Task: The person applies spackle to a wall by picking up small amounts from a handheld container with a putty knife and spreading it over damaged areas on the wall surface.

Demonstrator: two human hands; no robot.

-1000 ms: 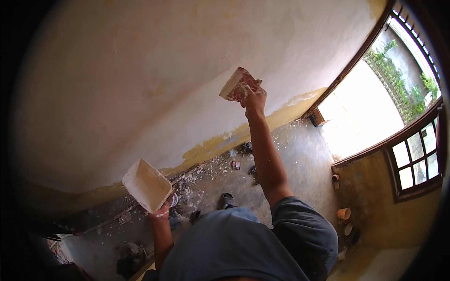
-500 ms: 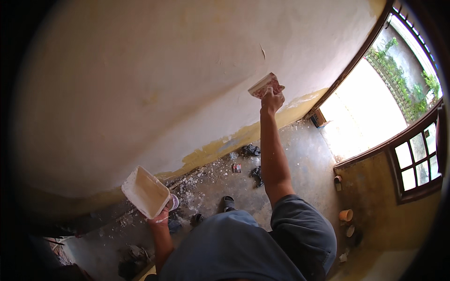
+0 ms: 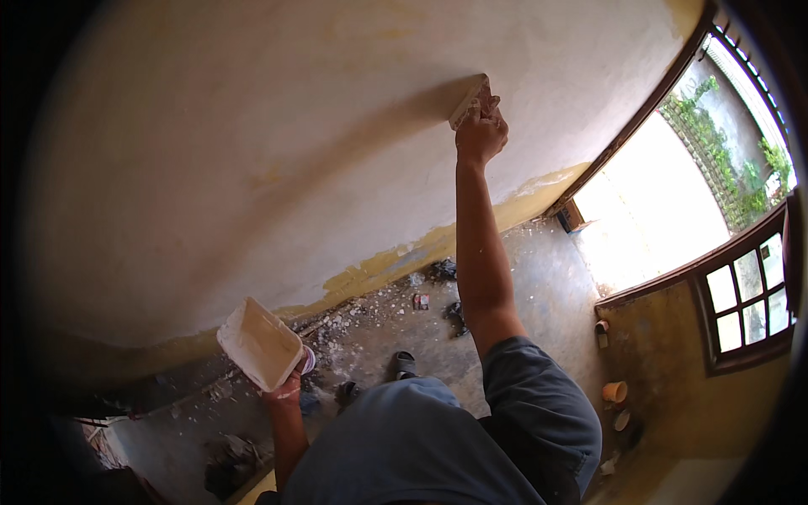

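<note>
My right hand [image 3: 482, 135] is closed around a wide putty knife [image 3: 468, 101], its blade against the whitish, freshly coated wall [image 3: 278, 126]. A long shadow of the arm and tool falls leftward across that wall. Low at the left, my left hand [image 3: 286, 390] grips a shallow rectangular tray [image 3: 235, 330] from its near edge. Pale, creamy putty coats the inside of the tray. White smears cover the fingers of both hands.
Below the coating runs a bare yellow strip [image 3: 349, 282]. White crumbs, black plastic scraps [image 3: 443, 269] and a small red packet [image 3: 421, 301] litter the concrete floor. A bright doorway [image 3: 665, 198] opens at the right; an orange pot [image 3: 614, 392] lies by the right wall.
My right hand has moved the putty knife upward along the wall and turned its blade steeper. A raised putty streak seen there before no longer shows. The tray has barely shifted.
</note>
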